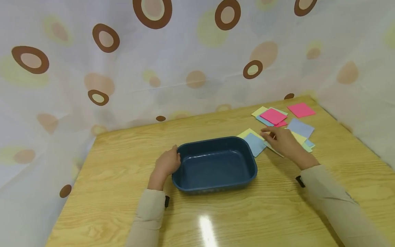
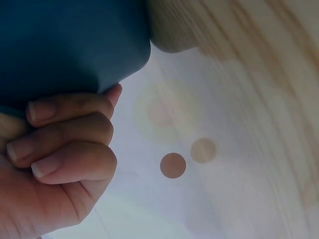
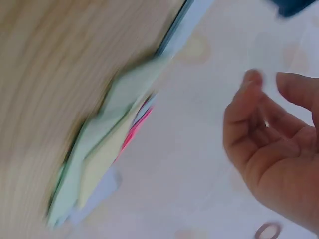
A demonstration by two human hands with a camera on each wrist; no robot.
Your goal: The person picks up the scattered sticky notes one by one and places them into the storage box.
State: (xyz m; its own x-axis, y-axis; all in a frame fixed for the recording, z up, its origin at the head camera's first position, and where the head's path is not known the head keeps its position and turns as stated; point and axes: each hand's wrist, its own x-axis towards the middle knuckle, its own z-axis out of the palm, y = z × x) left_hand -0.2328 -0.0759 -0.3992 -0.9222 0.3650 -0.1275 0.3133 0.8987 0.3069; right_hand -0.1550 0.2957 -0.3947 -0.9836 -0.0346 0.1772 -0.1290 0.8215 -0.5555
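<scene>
A dark blue rectangular plastic tub (image 1: 213,169) sits on the wooden table with nothing inside. My left hand (image 1: 167,161) grips its left rim; in the left wrist view the curled fingers (image 2: 75,162) lie against the tub's wall (image 2: 75,50). Right of the tub, my right hand (image 1: 284,143) hovers above scattered square paper notes, thumb and forefinger a little apart with nothing between them. A light blue note (image 1: 255,144) lies beside the tub's right end. Pale green and yellow notes (image 3: 102,154) show near the right hand (image 3: 279,144) in the right wrist view.
Farther back lie a bright pink note (image 1: 301,110), an overlapping pile topped by another pink note (image 1: 273,116), and a lavender note (image 1: 300,128). A patterned cloth (image 1: 197,61) hangs behind the wooden table (image 1: 129,154).
</scene>
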